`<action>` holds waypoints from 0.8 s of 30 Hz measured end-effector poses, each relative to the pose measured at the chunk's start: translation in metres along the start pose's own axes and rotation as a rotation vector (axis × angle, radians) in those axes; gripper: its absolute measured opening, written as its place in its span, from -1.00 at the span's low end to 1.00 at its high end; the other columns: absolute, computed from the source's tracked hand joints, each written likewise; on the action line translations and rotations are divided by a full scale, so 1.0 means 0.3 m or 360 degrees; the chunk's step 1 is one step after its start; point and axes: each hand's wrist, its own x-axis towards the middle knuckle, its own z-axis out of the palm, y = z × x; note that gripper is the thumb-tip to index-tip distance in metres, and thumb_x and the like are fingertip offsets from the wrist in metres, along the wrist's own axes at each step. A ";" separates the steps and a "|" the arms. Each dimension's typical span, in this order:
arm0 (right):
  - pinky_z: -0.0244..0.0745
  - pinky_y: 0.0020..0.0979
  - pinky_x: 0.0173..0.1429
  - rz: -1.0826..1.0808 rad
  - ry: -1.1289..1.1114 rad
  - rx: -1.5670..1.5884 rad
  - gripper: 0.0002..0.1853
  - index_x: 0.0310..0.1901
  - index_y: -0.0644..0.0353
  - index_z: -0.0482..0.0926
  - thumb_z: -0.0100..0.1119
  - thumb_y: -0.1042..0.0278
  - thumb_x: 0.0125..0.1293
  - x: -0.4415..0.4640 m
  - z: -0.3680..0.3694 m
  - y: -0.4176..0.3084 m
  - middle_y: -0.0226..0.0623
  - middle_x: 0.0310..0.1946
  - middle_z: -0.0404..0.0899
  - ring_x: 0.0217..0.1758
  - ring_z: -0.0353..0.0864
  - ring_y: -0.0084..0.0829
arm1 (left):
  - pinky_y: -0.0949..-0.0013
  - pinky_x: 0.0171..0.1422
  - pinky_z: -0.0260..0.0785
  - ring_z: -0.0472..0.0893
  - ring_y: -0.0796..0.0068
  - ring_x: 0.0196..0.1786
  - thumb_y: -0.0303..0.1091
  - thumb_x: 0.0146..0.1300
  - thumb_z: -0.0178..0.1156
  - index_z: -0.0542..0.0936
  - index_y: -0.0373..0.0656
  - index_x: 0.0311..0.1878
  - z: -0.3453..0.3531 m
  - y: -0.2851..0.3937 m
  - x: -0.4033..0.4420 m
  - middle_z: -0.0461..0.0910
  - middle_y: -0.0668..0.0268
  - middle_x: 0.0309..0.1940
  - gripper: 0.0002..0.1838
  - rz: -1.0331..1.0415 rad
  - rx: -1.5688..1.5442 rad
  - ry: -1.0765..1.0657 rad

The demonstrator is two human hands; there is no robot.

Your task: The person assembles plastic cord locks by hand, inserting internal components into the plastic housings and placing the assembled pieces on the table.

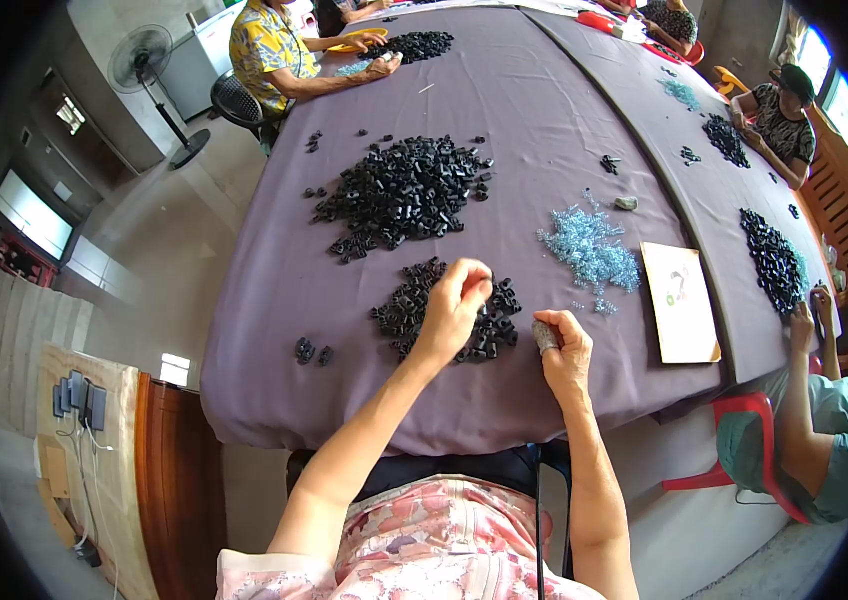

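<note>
My left hand (459, 305) is closed in a pinch over the nearer pile of small black parts (407, 305); what its fingertips hold is too small to make out. To the right of that pile, my right hand (566, 352) is closed on a grey stone-like piece (545, 336) by the thumb and fingers. Behind my left hand lies a larger heap of black parts (409, 190). A heap of small clear-blue pieces (594, 250) spreads beyond my right hand. Several black parts (314, 352) lie apart at the near left.
A booklet (679, 302) lies at the right of the purple-grey cloth-covered table (284, 300). A small greenish stone (626, 203) is beyond the blue heap. Other people work at the far left, far end and right side, beside their own black piles (772, 262). A fan (142, 58) stands back left.
</note>
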 end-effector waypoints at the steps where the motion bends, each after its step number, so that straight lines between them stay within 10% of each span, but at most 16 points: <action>1: 0.43 -0.53 -0.18 0.0008 -0.0011 0.0014 -0.68 -0.25 0.28 0.54 -0.02 0.81 -0.05 0.001 -0.002 -0.006 -0.33 -0.39 0.54 -0.33 0.54 -0.51 | 0.52 -0.39 0.35 0.47 0.63 -0.43 -0.49 0.21 0.13 0.47 -0.21 -0.23 0.007 0.001 -0.051 0.47 0.38 -0.45 -0.92 -0.0145 -0.0241 -0.0031; 8: 0.41 -0.62 -0.15 0.0398 -0.0055 0.0590 -0.77 -0.23 0.28 0.54 0.06 0.76 0.08 -0.018 0.005 -0.058 -0.42 -0.38 0.56 -0.28 0.52 -0.66 | 0.47 -0.25 0.51 0.57 0.56 -0.36 -0.51 0.26 0.08 0.52 -0.22 -0.05 0.013 -0.025 -0.230 0.55 0.33 -0.41 -0.80 -0.0553 -0.1098 0.0031; 24: 0.49 -0.45 -0.22 -0.0266 -0.0240 -0.0003 -0.74 -0.29 0.27 0.52 0.15 0.77 -0.05 -0.073 0.071 -0.210 -0.24 -0.37 0.52 -0.33 0.58 -0.35 | 0.48 -0.22 0.50 0.59 0.59 -0.37 -0.44 0.24 0.15 0.53 -0.17 -0.12 -0.009 -0.018 -0.245 0.59 0.38 -0.38 -0.84 -0.0688 -0.1412 0.0009</action>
